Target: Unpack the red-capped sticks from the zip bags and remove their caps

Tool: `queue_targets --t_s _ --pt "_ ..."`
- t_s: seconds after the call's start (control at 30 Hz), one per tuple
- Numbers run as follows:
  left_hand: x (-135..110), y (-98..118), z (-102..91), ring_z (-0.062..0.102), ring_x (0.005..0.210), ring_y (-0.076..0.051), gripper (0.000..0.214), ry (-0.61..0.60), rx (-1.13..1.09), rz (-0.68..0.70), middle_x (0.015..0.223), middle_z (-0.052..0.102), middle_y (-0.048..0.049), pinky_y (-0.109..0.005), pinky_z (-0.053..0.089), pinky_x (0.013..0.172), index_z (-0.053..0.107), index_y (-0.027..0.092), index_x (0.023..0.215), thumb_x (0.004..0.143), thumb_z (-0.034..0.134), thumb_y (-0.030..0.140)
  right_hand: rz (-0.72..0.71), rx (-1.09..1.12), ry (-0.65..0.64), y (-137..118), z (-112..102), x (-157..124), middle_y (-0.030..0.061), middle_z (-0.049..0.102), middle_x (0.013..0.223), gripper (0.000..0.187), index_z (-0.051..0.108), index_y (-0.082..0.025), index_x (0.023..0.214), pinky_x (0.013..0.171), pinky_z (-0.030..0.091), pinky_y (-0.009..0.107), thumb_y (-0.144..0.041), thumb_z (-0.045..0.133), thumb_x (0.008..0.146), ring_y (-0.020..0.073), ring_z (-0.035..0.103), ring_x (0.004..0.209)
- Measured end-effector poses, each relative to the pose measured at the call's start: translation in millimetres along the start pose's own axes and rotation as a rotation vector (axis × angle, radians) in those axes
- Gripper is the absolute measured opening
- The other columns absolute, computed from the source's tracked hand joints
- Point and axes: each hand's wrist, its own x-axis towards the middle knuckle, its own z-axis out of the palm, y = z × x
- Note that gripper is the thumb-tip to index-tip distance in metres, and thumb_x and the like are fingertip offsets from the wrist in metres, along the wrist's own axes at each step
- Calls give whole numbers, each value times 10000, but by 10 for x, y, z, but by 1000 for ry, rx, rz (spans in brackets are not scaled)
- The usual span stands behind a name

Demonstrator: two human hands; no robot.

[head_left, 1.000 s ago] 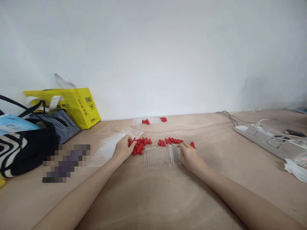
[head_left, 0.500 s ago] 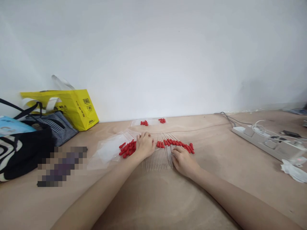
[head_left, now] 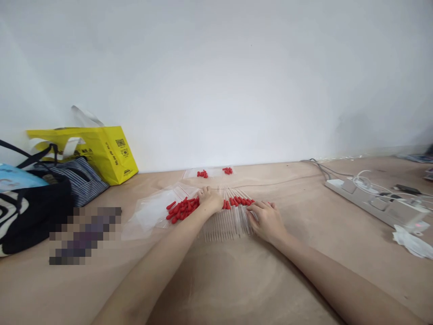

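Note:
My left hand (head_left: pixel 211 199) is curled, fingers pointing down, between a pile of red rubber bulbs (head_left: pixel 182 210) and a row of red bulbs (head_left: pixel 237 201). Whatever its fingertips hold is hidden. My right hand (head_left: pixel 268 220) bends its fingers and thumb around the right end of that row; I cannot make out what lies between them. Clear thin tubes (head_left: pixel 225 225) lie side by side in front of the row. Behind it, pale thin sticks or tubes (head_left: pixel 233 192) fan away toward the wall.
Clear plastic bags (head_left: pixel 145 216) lie left of the pile. Another clear bag (head_left: pixel 214 172) near the wall has two small groups of red bulbs. A yellow bag (head_left: pixel 115 153) and a striped bag (head_left: pixel 84 180) stand left. A power strip (head_left: pixel 375 203) with cables and a crumpled tissue (head_left: pixel 411 241) lie right.
My right hand has moved right and now covers the bulbs at the row's right end. My left hand has shifted slightly right, uncovering more of the pile.

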Motion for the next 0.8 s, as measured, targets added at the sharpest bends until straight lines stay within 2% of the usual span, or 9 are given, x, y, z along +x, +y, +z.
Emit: queue_targets --t_s 0.07,0.13,0.27,0.37,0.47,0.6,0.67,0.73,0.8 --pt "-120 -63 -60 415 1025 -353 361 85 27 19 1066 520 -227 -473 293 786 573 56 986 818 340 275 -3 26 19 3 -4 1 27 646 821 189 628 -210 797 711 298 320 -216 441 819 168 543 793" --pt "-298 -167 -89 455 980 -305 316 153 43 81 992 565 -176 -441 298 789 560 85 969 846 312 239 -31 62 66 -5 -9 -1 34 644 873 182 628 -211 855 736 309 327 -211 451 812 172 535 824" --pt "-710 -441 17 497 914 -226 238 246 70 235 908 605 -86 -393 266 844 549 145 876 879 329 236 -180 107 201 -92 -24 -20 71 586 1079 290 552 -197 1084 814 333 349 -227 459 811 196 491 983" --pt "-928 -602 172 524 723 -176 249 566 92 483 682 598 -25 -367 278 806 529 159 732 886 353 245 -366 104 229 -226 -32 -52 68 562 1139 329 514 -199 1140 897 309 384 -237 470 816 202 455 1066" --pt "-1029 -639 255 515 645 -140 268 726 51 608 645 587 -1 -346 288 787 501 160 675 889 360 237 -506 89 203 -356 -16 -84 37 612 1063 293 532 -206 1107 974 234 438 -215 473 821 195 482 1045" --pt "-1066 -560 244 531 624 -120 233 787 -19 709 633 600 16 -338 300 778 507 159 677 877 395 198 -578 63 229 -415 54 -108 11 674 835 251 566 -198 1040 1017 162 478 -135 448 827 173 538 960" --pt "-1067 -525 241 560 674 -130 182 802 -48 715 671 629 12 -353 301 806 532 162 719 863 425 194 -589 55 260 -404 94 -116 1 672 737 243 578 -194 1008 1022 155 485 -112 439 827 164 556 923" --pt "-1061 -512 250 582 817 -163 142 793 -57 704 832 665 -24 -385 287 860 565 166 825 857 433 209 -600 48 285 -388 127 -123 -8 664 683 244 583 -192 990 1022 159 490 -95 432 824 159 564 906" --pt "-1051 -518 262 548 978 -193 165 763 -47 718 1026 638 -56 -413 262 915 574 173 919 855 428 215 -613 43 303 -380 149 -131 -11 661 677 246 583 -190 979 1022 163 495 -87 427 819 159 563 910"
